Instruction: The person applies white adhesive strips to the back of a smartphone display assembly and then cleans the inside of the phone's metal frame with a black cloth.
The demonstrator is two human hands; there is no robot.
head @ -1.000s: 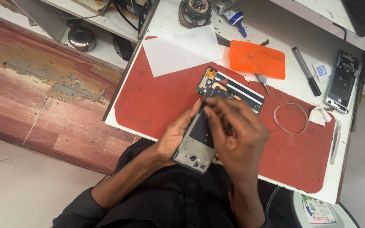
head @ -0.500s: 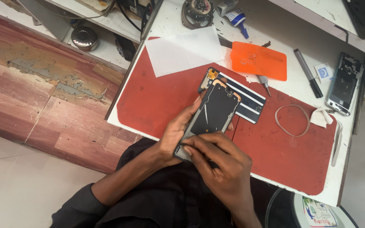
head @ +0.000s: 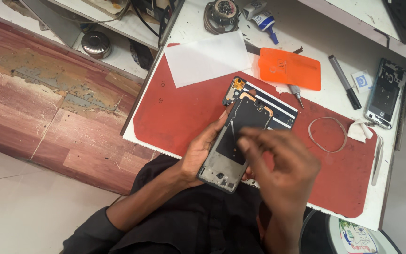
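mat point(head: 184, 113) red | phone frame point(head: 233, 141) black, grey edge, orange rim on top | card point(head: 290, 68) bright orange | sheet point(head: 207, 59) white | tabletop point(head: 316, 33) white, smudged | floor point(head: 48, 99) reddish wood grain

1. Red mat point(head: 175, 113) covers the white bench.
2. White sheet point(head: 207, 57) lies at its top edge, orange card point(head: 290, 68) just beside.
3. Black marker point(head: 345, 81) and an opened phone point(head: 385, 93) sit right.
4. Wire loop point(head: 327, 134) near a crumpled tissue point(head: 360, 130).
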